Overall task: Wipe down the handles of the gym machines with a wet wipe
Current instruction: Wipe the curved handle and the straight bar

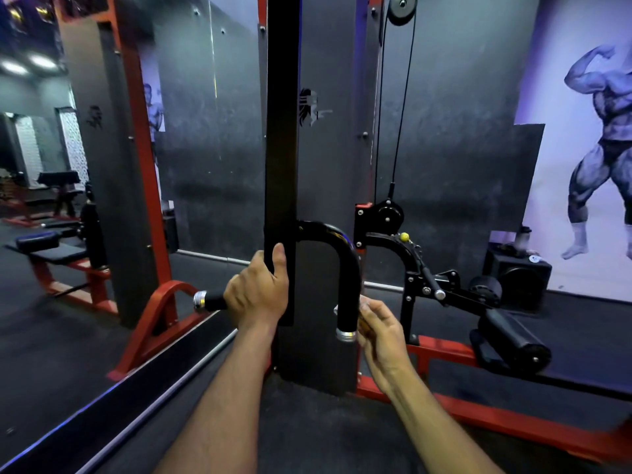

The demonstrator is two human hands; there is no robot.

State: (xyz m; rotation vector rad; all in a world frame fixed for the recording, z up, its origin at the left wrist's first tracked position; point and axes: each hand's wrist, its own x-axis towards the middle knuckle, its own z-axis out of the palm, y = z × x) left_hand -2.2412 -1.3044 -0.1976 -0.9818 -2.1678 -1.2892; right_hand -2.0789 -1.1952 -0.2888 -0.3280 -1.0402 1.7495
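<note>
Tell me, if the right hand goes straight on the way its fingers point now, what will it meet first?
Most likely the right handle. The right hand has its fingertips up and to the left, right beside the handle's lower black grip, just above its silver end cap. Depth is unclear, so they may touch already.

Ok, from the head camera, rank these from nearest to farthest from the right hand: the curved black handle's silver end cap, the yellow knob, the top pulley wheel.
From the right hand:
1. Silver end cap on the curved black handle, right beside the fingers, on their left.
2. Yellow knob, above and slightly right, on the black bracket.
3. Top pulley wheel, far overhead at the frame's upper edge.
</note>
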